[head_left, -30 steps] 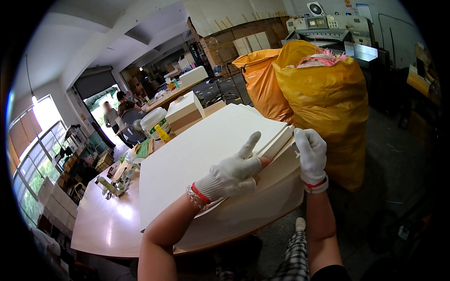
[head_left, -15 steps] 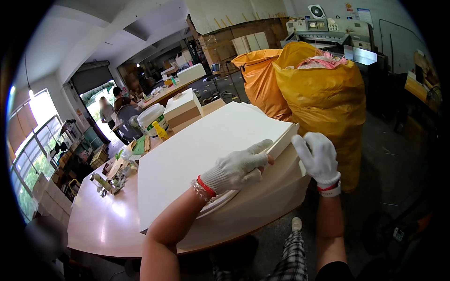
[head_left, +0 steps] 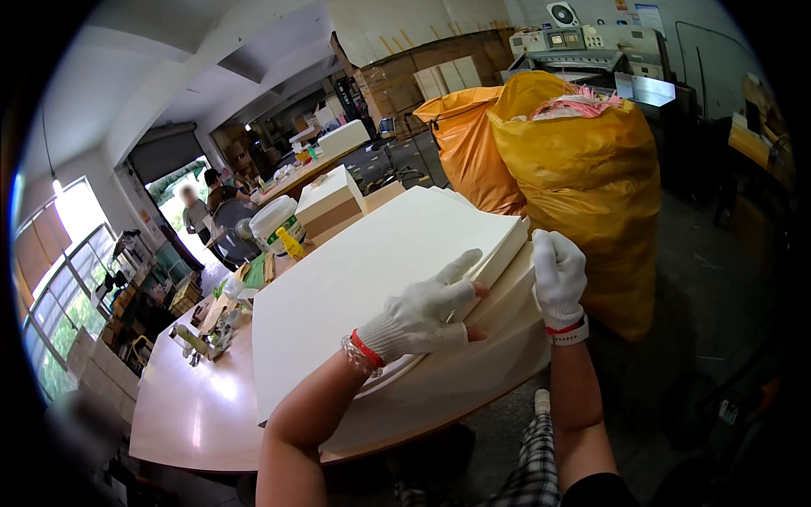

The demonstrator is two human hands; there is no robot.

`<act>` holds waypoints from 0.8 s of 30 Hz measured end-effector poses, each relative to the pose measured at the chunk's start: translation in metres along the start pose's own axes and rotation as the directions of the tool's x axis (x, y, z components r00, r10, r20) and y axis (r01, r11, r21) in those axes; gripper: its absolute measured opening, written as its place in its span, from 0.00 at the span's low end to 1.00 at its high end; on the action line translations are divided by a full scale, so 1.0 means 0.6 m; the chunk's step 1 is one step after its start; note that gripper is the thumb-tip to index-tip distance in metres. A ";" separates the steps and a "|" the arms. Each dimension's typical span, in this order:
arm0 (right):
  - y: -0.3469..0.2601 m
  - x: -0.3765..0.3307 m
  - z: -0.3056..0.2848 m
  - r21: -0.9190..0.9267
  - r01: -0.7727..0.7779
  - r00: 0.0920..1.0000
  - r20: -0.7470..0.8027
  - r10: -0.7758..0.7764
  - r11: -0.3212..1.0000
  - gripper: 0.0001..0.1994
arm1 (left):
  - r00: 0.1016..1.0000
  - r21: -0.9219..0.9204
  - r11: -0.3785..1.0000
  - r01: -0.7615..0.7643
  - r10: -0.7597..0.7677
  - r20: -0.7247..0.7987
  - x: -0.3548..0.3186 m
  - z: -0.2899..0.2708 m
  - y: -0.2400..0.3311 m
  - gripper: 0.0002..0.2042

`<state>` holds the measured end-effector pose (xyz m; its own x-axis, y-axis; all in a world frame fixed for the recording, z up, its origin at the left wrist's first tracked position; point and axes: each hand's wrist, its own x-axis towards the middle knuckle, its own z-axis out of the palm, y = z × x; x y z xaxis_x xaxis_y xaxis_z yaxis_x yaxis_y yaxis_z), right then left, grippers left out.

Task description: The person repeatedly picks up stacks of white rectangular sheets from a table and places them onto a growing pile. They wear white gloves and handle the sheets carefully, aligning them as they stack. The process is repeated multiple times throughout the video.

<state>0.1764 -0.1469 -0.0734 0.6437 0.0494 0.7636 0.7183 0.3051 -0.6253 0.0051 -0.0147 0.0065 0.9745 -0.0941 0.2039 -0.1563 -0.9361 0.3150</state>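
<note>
While the left hand [head_left: 422, 313] touches white sheets [head_left: 372, 262], right hand [head_left: 559, 275] curls nearby

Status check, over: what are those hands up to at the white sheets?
Left hand on white sheets. Right hand curled by their right edge. Grips unclear. Yellow sack just beyond right hand.

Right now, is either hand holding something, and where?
The left hand seems to hold upper papers by their near edge; the right hand, I can't tell.
</note>
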 end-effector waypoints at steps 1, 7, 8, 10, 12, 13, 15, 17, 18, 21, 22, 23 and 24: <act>0.001 0.000 0.000 -0.005 0.002 1.000 0.002 -0.002 1.000 0.15 | 1.000 -0.027 1.000 0.003 -0.003 0.010 0.000 -0.002 0.000 0.31; -0.001 0.000 -0.002 0.014 0.027 0.999 0.022 -0.027 1.000 0.14 | 0.998 -0.155 0.988 0.015 -0.006 0.057 0.004 -0.007 -0.014 0.21; -0.001 0.001 -0.003 0.017 0.028 0.999 0.022 -0.029 0.999 0.15 | 0.998 -0.168 0.986 0.010 0.000 0.064 0.005 -0.008 -0.015 0.21; -0.002 0.001 -0.004 0.038 0.000 0.999 0.032 -0.002 0.999 0.15 | 0.998 -0.147 0.989 -0.028 0.036 0.052 0.005 -0.006 -0.019 0.22; -0.008 0.001 -0.005 0.071 -0.058 0.997 0.051 0.055 0.996 0.16 | 0.995 -0.078 0.992 -0.095 0.097 0.016 0.004 -0.001 -0.027 0.23; -0.010 0.002 -0.005 0.046 -0.027 0.998 0.059 0.024 0.999 0.16 | 0.997 -0.083 0.994 -0.064 0.068 0.037 0.004 -0.006 -0.018 0.25; -0.012 0.005 -0.005 -0.005 0.037 0.996 0.078 -0.036 0.999 0.16 | 0.997 -0.091 0.996 -0.004 0.011 0.079 0.005 -0.019 0.008 0.30; -0.010 0.004 -0.004 0.002 0.038 0.997 0.066 -0.038 0.999 0.16 | 0.990 -0.030 0.994 -0.109 0.111 0.082 0.003 -0.012 -0.014 0.32; -0.009 0.003 -0.003 0.005 0.039 0.997 0.060 -0.039 0.999 0.16 | 0.983 0.001 0.987 -0.162 0.161 0.086 0.003 -0.009 -0.021 0.33; -0.002 0.001 -0.009 -0.028 0.049 0.998 0.051 -0.048 0.998 0.15 | 0.988 -0.149 0.988 0.044 -0.021 0.151 0.011 -0.016 0.002 0.31; -0.003 0.000 -0.007 -0.022 0.050 0.998 0.048 -0.049 0.999 0.15 | 0.996 -0.063 0.998 -0.001 0.006 0.090 0.009 -0.013 0.007 0.28; -0.005 0.000 -0.006 -0.017 0.050 0.998 0.044 -0.049 0.999 0.14 | 0.999 0.026 0.999 -0.040 0.040 0.031 0.004 -0.006 0.012 0.26; -0.006 0.000 -0.004 -0.013 0.051 0.998 0.041 -0.050 0.999 0.14 | 0.997 0.116 0.990 -0.075 0.078 -0.024 0.002 -0.002 0.014 0.24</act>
<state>0.1744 -0.1506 -0.0714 0.5955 0.0734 0.8000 0.7533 0.2951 -0.5878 0.0046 -0.0219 0.0106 0.9552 -0.1591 0.2497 -0.2093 -0.9594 0.1893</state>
